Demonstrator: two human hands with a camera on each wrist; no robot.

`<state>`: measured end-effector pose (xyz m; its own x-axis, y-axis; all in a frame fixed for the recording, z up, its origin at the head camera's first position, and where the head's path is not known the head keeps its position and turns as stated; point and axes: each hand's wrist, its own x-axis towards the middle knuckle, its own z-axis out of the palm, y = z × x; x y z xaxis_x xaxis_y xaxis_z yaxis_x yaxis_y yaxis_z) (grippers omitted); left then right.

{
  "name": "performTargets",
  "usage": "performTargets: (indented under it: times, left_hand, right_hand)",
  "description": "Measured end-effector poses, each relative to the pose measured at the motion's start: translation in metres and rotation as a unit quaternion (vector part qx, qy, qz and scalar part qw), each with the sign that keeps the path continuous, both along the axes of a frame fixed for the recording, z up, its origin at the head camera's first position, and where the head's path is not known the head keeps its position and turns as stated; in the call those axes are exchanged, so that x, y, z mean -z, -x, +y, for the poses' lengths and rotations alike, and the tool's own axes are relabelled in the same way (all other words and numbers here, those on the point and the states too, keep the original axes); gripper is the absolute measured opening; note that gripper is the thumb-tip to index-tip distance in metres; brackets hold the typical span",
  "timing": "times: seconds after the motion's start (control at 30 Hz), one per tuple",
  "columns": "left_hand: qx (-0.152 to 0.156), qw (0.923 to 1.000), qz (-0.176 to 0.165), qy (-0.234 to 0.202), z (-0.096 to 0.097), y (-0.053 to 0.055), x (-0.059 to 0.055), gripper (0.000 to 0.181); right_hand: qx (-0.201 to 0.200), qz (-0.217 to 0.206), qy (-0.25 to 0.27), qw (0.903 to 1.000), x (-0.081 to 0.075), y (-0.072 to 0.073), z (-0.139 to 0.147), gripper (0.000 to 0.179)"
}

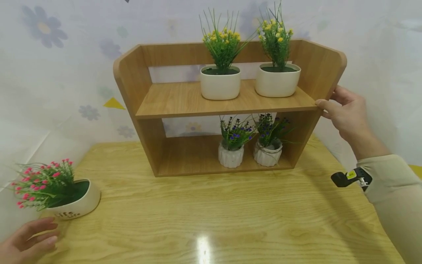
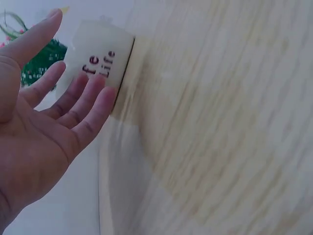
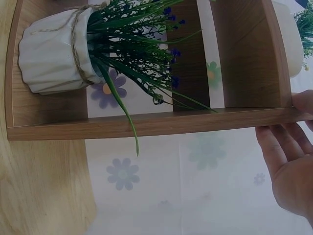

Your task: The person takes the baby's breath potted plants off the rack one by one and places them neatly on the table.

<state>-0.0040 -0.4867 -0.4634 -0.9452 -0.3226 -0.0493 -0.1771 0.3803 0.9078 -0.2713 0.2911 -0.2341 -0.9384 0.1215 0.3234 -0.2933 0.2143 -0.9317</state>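
On my head feed, a two-tier wooden shelf (image 1: 174, 97) stands on a wood-grain bench (image 1: 197, 205), in front of a flower-printed sheet (image 1: 74, 77). My right hand (image 1: 352, 113) grips the shelf's right side panel: the right wrist view shows the thumb at the front edge and the fingers against the outer face, a pinch I take as meant to steady the frame. My left hand (image 1: 29, 238) is released, its fingers loosely bent, palm empty, just beside a white oval pot (image 1: 79, 205) lettered "Life" and filled with pink flowers. Whether a fingertip touches that pot I cannot tell. It stands on the bench, left of the shelf and well apart from it; the hand's loose curve would suit its rounded wall. On the upper tier, towards the right, sit two cream oval pots (image 1: 220, 85) of yellow flowers, probably there because their tall, grassy stems need the open headroom. Below them, also right of centre, two white ribbed pots (image 1: 230, 156) hold shorter purple-blue flowers, low enough to fit beneath the board. Twine (image 3: 76, 46) circles the one nearest the gripped panel, and one long leaf crosses that panel's edge.
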Motion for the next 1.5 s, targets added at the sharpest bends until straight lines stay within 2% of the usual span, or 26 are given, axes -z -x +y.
performTargets:
  times: [0.07, 0.13, 0.2, 0.23, 0.3, 0.4, 0.43, 0.5, 0.6, 0.67, 0.73, 0.8, 0.87, 0.97, 1.07, 1.27, 1.43, 1.5]
  left_hand:
    - [0.034, 0.9978, -0.006, -0.056, 0.012, 0.000, -0.008, 0.040]
    - [0.091, 0.9909, 0.004, -0.099, 0.024, 0.000, -0.018, 0.043]
    - [0.157, 0.9815, 0.010, -0.109, 0.037, 0.004, -0.029, 0.048]
    - [0.192, 0.9750, 0.016, -0.111, 0.043, 0.006, -0.034, 0.051]
    - [0.263, 0.9559, 0.049, -0.121, 0.054, 0.012, -0.042, 0.058]
    - [0.334, 0.9295, 0.076, -0.137, 0.072, 0.023, -0.051, 0.063]
    - [0.349, 0.9221, 0.081, -0.147, 0.079, 0.025, -0.053, 0.064]
    - [0.362, 0.9149, 0.091, -0.154, 0.092, 0.030, -0.056, 0.065]
    - [0.351, 0.9191, 0.099, -0.149, 0.114, 0.035, -0.062, 0.064]
    - [0.338, 0.9257, 0.103, -0.136, 0.128, 0.040, -0.067, 0.062]
    - [0.334, 0.9266, 0.110, -0.133, 0.141, 0.046, -0.072, 0.062]
    - [0.345, 0.9182, 0.137, -0.139, 0.152, 0.053, -0.076, 0.062]
    - [0.350, 0.9137, 0.151, -0.140, 0.164, 0.061, -0.080, 0.064]
    - [0.357, 0.9078, 0.164, -0.147, 0.179, 0.072, -0.084, 0.066]
    - [0.357, 0.9067, 0.157, -0.160, 0.194, 0.081, -0.091, 0.069]
    - [0.373, 0.8981, 0.171, -0.158, 0.221, 0.100, -0.111, 0.069]
    - [0.368, 0.8971, 0.184, -0.161, 0.235, 0.116, -0.128, 0.070]
    - [0.367, 0.8946, 0.193, -0.166, 0.240, 0.122, -0.134, 0.068]
  right_hand:
    - [0.005, -0.002, -0.008, 1.0000, 0.000, 0.000, 0.000, 0.057]
    - [0.010, -0.005, -0.021, 0.9997, 0.000, 0.000, 0.000, 0.057]
    - [0.013, -0.006, -0.026, 0.9996, -0.001, 0.000, 0.000, 0.057]
    - [0.015, -0.006, -0.030, 0.9994, -0.001, -0.001, 0.000, 0.057]
    - [0.017, -0.005, -0.031, 0.9994, -0.001, -0.001, 0.000, 0.057]
    - [0.016, 0.000, -0.028, 0.9995, 0.000, -0.002, -0.001, 0.056]
    - [0.015, 0.004, -0.027, 0.9995, 0.001, -0.002, -0.001, 0.056]
    - [0.012, 0.009, -0.024, 0.9996, 0.001, -0.003, -0.002, 0.055]
    - [0.012, 0.014, -0.026, 0.9995, 0.002, -0.003, -0.003, 0.054]
    - [0.016, 0.012, -0.032, 0.9993, 0.003, -0.003, -0.003, 0.054]
    - [0.020, 0.008, -0.036, 0.9991, 0.002, -0.003, -0.003, 0.054]
    - [0.025, 0.005, -0.036, 0.9990, 0.002, -0.003, -0.004, 0.054]
    - [0.031, 0.006, -0.031, 0.9990, 0.003, -0.003, -0.005, 0.054]
    - [0.030, 0.012, 0.006, 0.9995, 0.004, -0.003, -0.006, 0.054]
    - [0.025, 0.017, 0.039, 0.9988, 0.006, -0.003, -0.007, 0.056]
    - [0.030, 0.016, 0.027, 0.9991, 0.006, -0.004, -0.006, 0.059]
    - [0.017, 0.030, 0.051, 0.9981, 0.008, -0.004, -0.005, 0.059]
    - [0.015, 0.033, 0.054, 0.9979, 0.009, -0.004, -0.005, 0.059]
